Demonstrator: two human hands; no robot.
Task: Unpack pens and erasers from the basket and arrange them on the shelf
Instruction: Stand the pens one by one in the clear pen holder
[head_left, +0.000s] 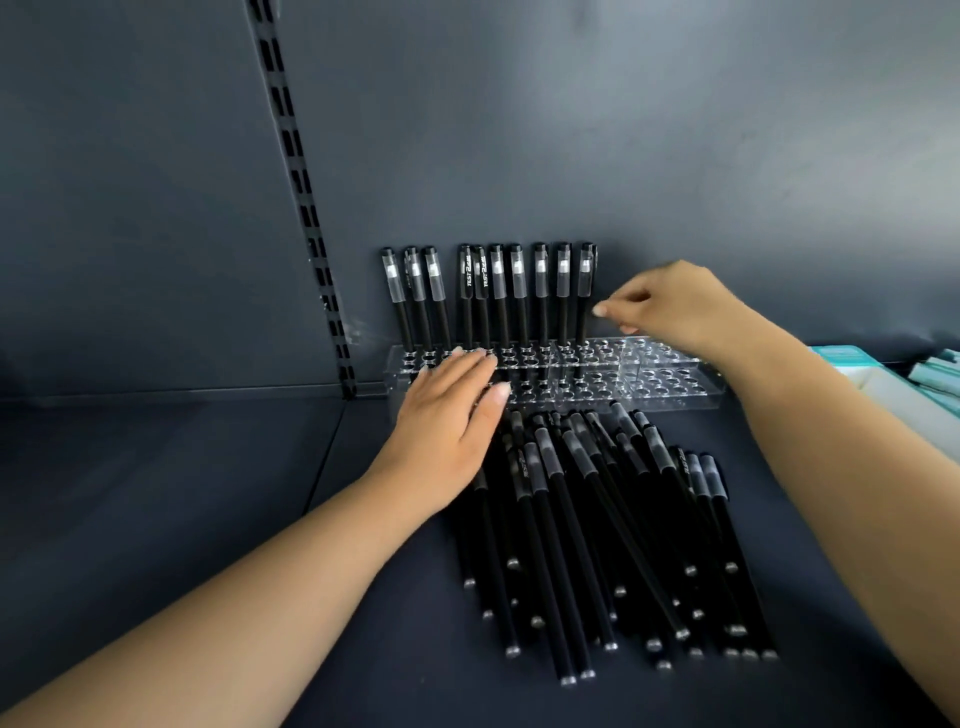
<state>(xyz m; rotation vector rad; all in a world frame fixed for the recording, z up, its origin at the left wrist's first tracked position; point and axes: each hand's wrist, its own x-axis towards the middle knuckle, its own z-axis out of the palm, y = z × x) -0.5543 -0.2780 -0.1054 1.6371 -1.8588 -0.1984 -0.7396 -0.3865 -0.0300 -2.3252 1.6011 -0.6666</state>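
While the dark shelf (156, 519) fills the lower half of the view and its grey back panel (571, 130) the upper half, both run past the picture's edges, so their full extent cannot be seen. A slotted upright rail (306, 208) crosses the panel on a slant, cut off at the top.

Loose black pens (597, 530) lie in a heap on the shelf between the two forearms, caps toward the back; they overlap so much that they cannot be counted, and the left side of the heap is hidden under the left wrist. Behind the heap sits a clear plastic pen holder (649, 387) with rows of round holes, its near-left corner covered by the left hand. A row of upright pens (498, 296) stands in its back holes toward the left; the holes toward the right stand open.

At the far right edge, pale teal and white items (893, 379) are cut off and too blurred to identify.

Reaching forward palm down, the left hand (447, 421) rests flat on the holder's left end, fingers straight and close together, the thumb lying alongside. Raised above the holder's middle, the right hand (670, 306) has its thumb and forefinger brought together just beside the rightmost upright pen; whether they actually touch that pen cannot be told.
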